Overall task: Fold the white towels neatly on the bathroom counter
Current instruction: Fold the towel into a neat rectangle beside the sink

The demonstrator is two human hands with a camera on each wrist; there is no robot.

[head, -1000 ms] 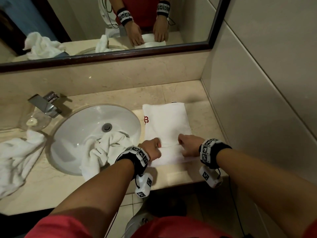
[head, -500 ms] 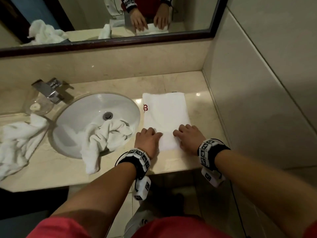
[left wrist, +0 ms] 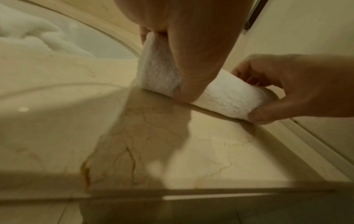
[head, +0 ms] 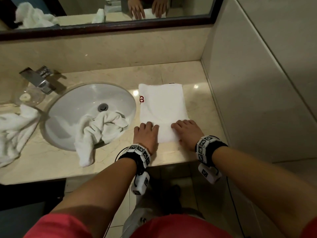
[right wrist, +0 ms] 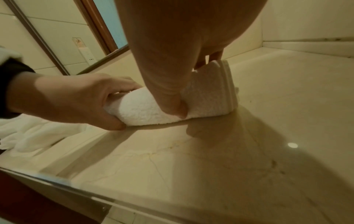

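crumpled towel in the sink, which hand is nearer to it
Left. The left hand holds the folded towel's sink-side edge, just beside the crumpled towel; the right hand grips the far edge.

Both hands gripping the rolled near edge of a white towel (right wrist: 145, 106) (thumbs underneath), marble counter (right wrist: 210, 166)

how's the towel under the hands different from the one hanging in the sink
The towel under the hands lies flat in a neat rectangle on the counter; the sink towel is crumpled, draped over the sink rim. The flat one shows a red logo; the crumpled one shows none. The left hand and right hand grip the flat one's rolled near end; nobody touches the other. Both are white terry.
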